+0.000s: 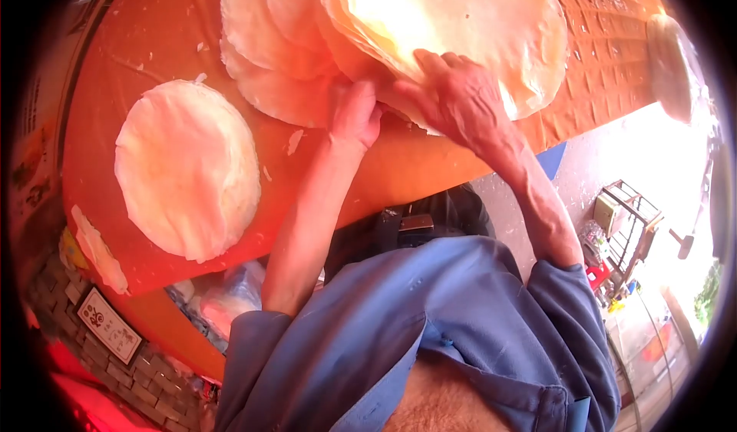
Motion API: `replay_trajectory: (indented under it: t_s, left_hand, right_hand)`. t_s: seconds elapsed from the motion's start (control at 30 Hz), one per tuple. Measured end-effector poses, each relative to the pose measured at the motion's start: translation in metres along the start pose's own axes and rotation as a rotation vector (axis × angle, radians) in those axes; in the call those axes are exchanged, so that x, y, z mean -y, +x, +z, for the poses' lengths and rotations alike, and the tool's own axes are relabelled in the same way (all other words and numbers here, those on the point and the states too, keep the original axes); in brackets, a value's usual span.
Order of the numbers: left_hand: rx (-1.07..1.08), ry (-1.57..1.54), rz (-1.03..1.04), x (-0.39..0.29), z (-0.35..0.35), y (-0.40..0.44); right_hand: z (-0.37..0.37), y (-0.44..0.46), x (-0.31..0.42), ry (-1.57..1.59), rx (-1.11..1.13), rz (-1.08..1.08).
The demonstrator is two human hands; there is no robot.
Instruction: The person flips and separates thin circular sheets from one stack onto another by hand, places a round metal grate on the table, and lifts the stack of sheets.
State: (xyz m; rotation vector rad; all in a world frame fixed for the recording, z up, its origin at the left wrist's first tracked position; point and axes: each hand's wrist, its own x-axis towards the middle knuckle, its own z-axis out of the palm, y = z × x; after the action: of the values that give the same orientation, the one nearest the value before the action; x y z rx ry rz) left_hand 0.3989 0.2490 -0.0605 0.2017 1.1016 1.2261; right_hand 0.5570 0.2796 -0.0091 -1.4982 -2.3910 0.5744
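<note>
A stack of thin round flatbreads [499, 25] lies at the top of the head view, its left edge showing many layers. My right hand [468, 98] rests on the near edge of this stack, fingers bent on the top sheet and thumb spread to the left. Just left of it, my left hand [357, 117] is closed at the near rim of the overlapping flatbreads [269, 79]; its fingertips are partly hidden and slightly blurred. Apart from both hands, a smaller pile of flatbreads [188, 171] sits on the left.
An orange covered table [353, 194] holds the flatbreads, with scraps scattered over it. A torn flatbread strip [100, 252] lies by its left edge. Plastic bags [234, 298] are below the table. A metal rack [633, 217] stands on the floor at right, and a sign [110, 324] at lower left.
</note>
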Motion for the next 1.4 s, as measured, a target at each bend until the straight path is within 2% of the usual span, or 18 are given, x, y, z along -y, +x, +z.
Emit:
replay_trajectory:
  t_s: [0.1, 0.2, 0.3, 0.33, 0.4, 0.43, 0.5, 0.53, 0.6, 0.7, 0.8, 0.87, 0.93, 1.03, 1.17, 1.2, 1.3, 1.4]
  left_hand:
    - [0.039, -0.045, -0.032, 0.002, -0.002, -0.003]
    - [0.09, -0.065, -0.059, 0.008, 0.004, -0.007]
    - [0.039, -0.093, -0.075, 0.002, 0.029, -0.03]
    - [0.015, -0.107, -0.087, 0.0, 0.036, -0.044]
    - [0.105, -0.145, -0.097, 0.005, 0.034, -0.062]
    - [0.135, -0.14, -0.134, 0.01, 0.024, -0.068]
    - [0.094, -0.158, -0.191, 0.024, -0.001, -0.067]
    - [0.108, -0.147, -0.212, 0.029, -0.016, -0.065]
    - [0.138, -0.123, -0.246, 0.029, -0.038, -0.06]
    - [0.025, -0.093, -0.245, 0.027, -0.051, -0.061]
    - [-0.063, -0.056, -0.224, 0.028, -0.067, -0.064]
    - [-0.113, -0.032, -0.21, 0.031, -0.08, -0.065]
    - [-0.145, -0.018, -0.202, 0.036, -0.093, -0.064]
    - [-0.046, -0.116, -0.129, 0.033, -0.077, -0.072]
    - [0.072, -0.181, -0.084, 0.027, -0.065, -0.09]
    - [0.03, -0.195, -0.057, 0.027, -0.062, -0.092]
    - [0.006, -0.094, 0.031, 0.035, -0.06, -0.093]
    - [0.014, -0.111, -0.008, 0.035, -0.064, -0.103]
  right_hand:
    - [0.003, -0.014, 0.011, 0.027, -0.14, -0.01]
    - [0.009, -0.01, 0.013, -0.051, -0.137, 0.086]
    - [-0.03, -0.015, 0.016, -0.11, -0.022, 0.132]
    - [-0.043, -0.018, 0.008, -0.056, -0.141, 0.024]
    - [-0.084, -0.023, -0.004, -0.027, -0.089, 0.1]
    - [-0.1, -0.022, -0.021, -0.082, -0.011, 0.302]
    - [-0.134, -0.014, -0.061, 0.011, 0.026, 0.442]
    - [-0.154, -0.007, -0.083, 0.16, -0.014, 0.379]
    - [-0.19, 0.007, -0.15, -0.47, -0.275, -0.268]
    - [-0.22, 0.022, -0.12, -0.059, -0.475, 0.186]
    - [-0.273, 0.053, -0.097, -0.166, -0.379, 0.384]
    - [-0.289, 0.056, -0.091, -0.183, -0.55, 0.285]
    - [-0.287, 0.048, -0.068, -0.252, -0.544, 0.12]
    - [-0.247, 0.027, -0.068, -0.588, -0.266, 0.285]
    - [-0.13, -0.015, 0.009, -0.033, -0.031, -0.08]
    - [-0.082, -0.023, 0.013, -0.304, -0.002, -0.204]
    - [0.003, -0.04, 0.033, -0.099, 0.268, -0.215]
    - [0.0, -0.045, 0.045, -0.061, 0.203, -0.224]
